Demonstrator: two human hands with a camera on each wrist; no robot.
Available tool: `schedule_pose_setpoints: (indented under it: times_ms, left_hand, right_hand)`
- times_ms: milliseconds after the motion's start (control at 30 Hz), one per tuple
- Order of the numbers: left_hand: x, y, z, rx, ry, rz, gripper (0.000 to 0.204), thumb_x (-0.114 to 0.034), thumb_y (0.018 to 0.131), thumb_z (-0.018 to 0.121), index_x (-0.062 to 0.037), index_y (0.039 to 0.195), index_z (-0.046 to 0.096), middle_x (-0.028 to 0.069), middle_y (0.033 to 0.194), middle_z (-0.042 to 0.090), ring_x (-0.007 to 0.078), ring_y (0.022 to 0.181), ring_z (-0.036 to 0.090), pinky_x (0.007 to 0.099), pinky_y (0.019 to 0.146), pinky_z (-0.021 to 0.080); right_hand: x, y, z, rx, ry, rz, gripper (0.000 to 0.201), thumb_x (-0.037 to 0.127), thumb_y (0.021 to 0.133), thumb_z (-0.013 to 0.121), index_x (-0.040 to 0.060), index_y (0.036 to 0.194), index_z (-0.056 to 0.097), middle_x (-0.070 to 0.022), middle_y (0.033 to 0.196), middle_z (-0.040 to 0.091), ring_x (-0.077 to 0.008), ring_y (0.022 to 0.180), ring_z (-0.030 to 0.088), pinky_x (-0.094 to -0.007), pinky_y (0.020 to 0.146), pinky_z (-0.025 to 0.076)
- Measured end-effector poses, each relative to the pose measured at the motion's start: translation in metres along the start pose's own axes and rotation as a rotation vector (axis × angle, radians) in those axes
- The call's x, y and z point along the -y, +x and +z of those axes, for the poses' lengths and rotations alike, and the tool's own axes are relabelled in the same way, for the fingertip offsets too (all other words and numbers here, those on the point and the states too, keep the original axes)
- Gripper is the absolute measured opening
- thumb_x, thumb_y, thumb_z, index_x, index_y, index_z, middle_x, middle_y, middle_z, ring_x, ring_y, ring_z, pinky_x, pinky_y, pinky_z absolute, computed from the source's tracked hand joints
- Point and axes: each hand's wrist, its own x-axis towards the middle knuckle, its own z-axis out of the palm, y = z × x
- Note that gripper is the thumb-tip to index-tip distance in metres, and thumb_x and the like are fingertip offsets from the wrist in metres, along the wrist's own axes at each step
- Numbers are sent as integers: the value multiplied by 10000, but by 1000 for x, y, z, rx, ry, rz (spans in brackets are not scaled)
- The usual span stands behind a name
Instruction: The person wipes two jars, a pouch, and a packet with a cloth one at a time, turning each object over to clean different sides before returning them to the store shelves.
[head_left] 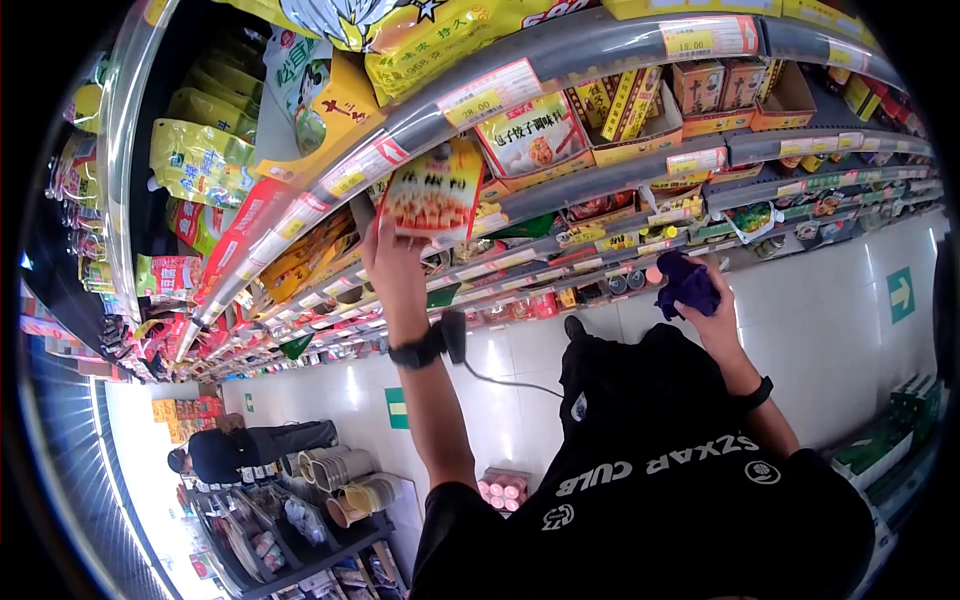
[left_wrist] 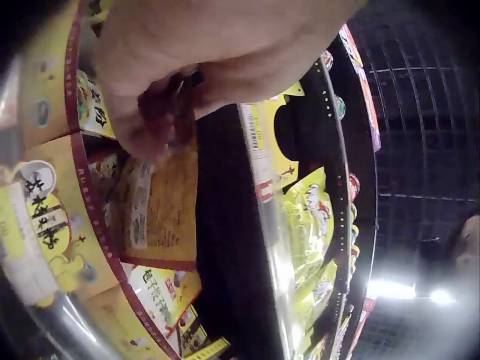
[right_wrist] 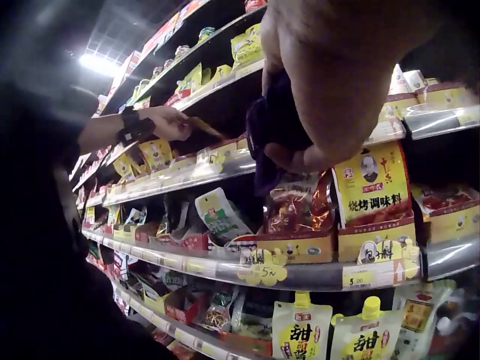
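- The left hand has its thumb and fingers clamped on the edge of a red and yellow pepper powder packet.
- That packet sticks out past the left fingertips, close to the shelf edge (the left wrist view shows its brownish-yellow side).
- A dumpling seasoning packet is just right of the one in the left hand, with small seasoning boxes farther right.
- A black wristband goes round the wrist behind the left hand.
- The right hand is curled round a dark purple cloth, all bunched up, well apart from the left hand.
- In the right wrist view, a barbecue seasoning packet stands on a shelf below the right hand, and sweet sauce pouches with yellow caps are lower down.
- Far behind the left hand, another person in dark clothes is near a rack (it has stacked tubs on it).
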Motion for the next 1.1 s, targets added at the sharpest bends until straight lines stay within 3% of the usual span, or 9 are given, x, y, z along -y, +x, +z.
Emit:
schedule_pose_setpoints:
  times_ms: [133, 200, 267, 333, 467, 600, 767, 900, 1100]
  left_hand:
    - [5, -48, -14, 112, -154, -150, 349, -243, 970, 395, -6, 1215, 466, 134, 1185, 551, 230, 1046, 558, 392, 895, 463]
    - [16, -76, -11, -41, -316, -252, 372, -243, 979, 349, -12, 1256, 437, 119, 1252, 512, 235, 1138, 505, 419, 991, 399]
    - [15, -94, -5, -40, -407, -361, 386, -227, 983, 335, -21, 1304, 393, 110, 1326, 457, 243, 1222, 439, 449, 1054, 332]
    - [24, -104, -18, -91, -480, -462, 406, -248, 987, 352, -27, 1327, 360, 111, 1357, 430, 251, 1248, 419, 455, 1054, 338]
    - [44, -121, -37, 90, -568, -555, 407, -247, 993, 354, -19, 1330, 354, 114, 1331, 453, 240, 1207, 464, 379, 1012, 396]
    - [51, -135, -50, 160, -494, -618, 452, -317, 992, 343, -10, 1323, 360, 110, 1330, 456, 224, 1213, 454, 378, 1021, 371]
    - [45, -150, -67, 178, -656, -883, 485, -380, 979, 360, -49, 1333, 381, 82, 1342, 457, 219, 1226, 443, 389, 1043, 340]
    - [37, -156, -82, 308, -835, -976, 486, -372, 970, 385, -44, 1328, 386, 88, 1319, 481, 229, 1212, 458, 391, 1050, 336]
    - [36, -158, -97, 409, -801, -923, 474, -308, 962, 387, -13, 1332, 363, 111, 1325, 466, 254, 1217, 448, 414, 1051, 327]
  right_hand:
    - [3, 0, 9, 27, -34, -53, 556, -47, 688, 658, -15, 1217, 488, -85, 1167, 543, -166, 1096, 512, -288, 964, 370]
    - [6, 0, 16, 66, 1, -37, 569, -41, 697, 656, -21, 1234, 469, -88, 1176, 540, -164, 1099, 512, -292, 965, 375]
    - [12, -2, 25, 122, 90, -16, 584, -36, 706, 653, -27, 1253, 448, -94, 1189, 534, -168, 1106, 512, -299, 970, 379]
    - [26, -4, 38, 200, 232, 8, 602, -32, 715, 650, -32, 1273, 424, -101, 1206, 525, -178, 1116, 513, -308, 977, 383]
    - [34, -9, 63, 218, 289, -41, 656, 107, 723, 705, -37, 1287, 404, -115, 1241, 503, -199, 1130, 520, -331, 987, 393]
    - [37, -15, 97, 182, 294, -3, 754, 509, 764, 643, -30, 1249, 436, -119, 1181, 510, -199, 1071, 542, -327, 932, 421]
    - [49, -31, 133, 54, 359, 5, 535, 375, 882, 514, -27, 1231, 458, -111, 1139, 544, -190, 979, 553, -309, 859, 434]
    - [68, -35, 156, 45, -276, -229, 357, 227, 810, 549, 13, 1095, 574, -123, 1078, 516, -251, 1054, 467, -339, 946, 338]
    - [67, -63, 194, 105, -525, -221, 372, 99, 738, 633, 60, 1105, 581, -148, 1090, 493, -303, 1025, 507, -354, 924, 384]
